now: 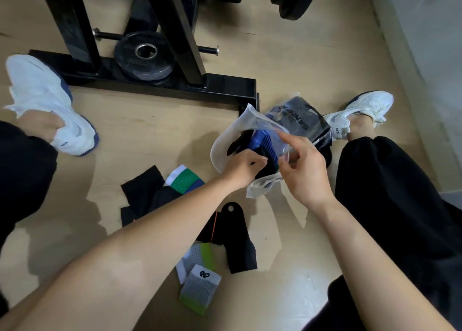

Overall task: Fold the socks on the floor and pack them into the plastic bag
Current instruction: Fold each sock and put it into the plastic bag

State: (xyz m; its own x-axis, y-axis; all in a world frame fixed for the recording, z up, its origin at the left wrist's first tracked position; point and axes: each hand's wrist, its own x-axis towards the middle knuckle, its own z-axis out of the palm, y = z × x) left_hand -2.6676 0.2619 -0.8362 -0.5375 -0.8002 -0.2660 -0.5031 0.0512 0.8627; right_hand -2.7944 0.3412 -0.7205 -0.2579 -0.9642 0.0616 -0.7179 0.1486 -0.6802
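Observation:
A clear plastic bag (pixel 233 133) lies open on the wood floor between my feet. My left hand (pixel 241 167) grips a folded blue and black sock (pixel 263 144) that sits partway inside the bag's mouth. My right hand (pixel 302 167) pinches the bag's near edge and holds it open. On the floor nearer to me lie a black sock with green and white bands (pixel 160 189), a black sock with an orange stripe (pixel 235 235), and a grey, white and lime sock (pixel 200 285).
A black weight rack base (pixel 160 80) with a weight plate (pixel 143 58) stands just beyond the bag. My white sneakers (pixel 47 105) (pixel 360 113) flank the work area. A dark printed package (pixel 300 118) lies behind the bag. A pale wall (pixel 425 55) runs along the right.

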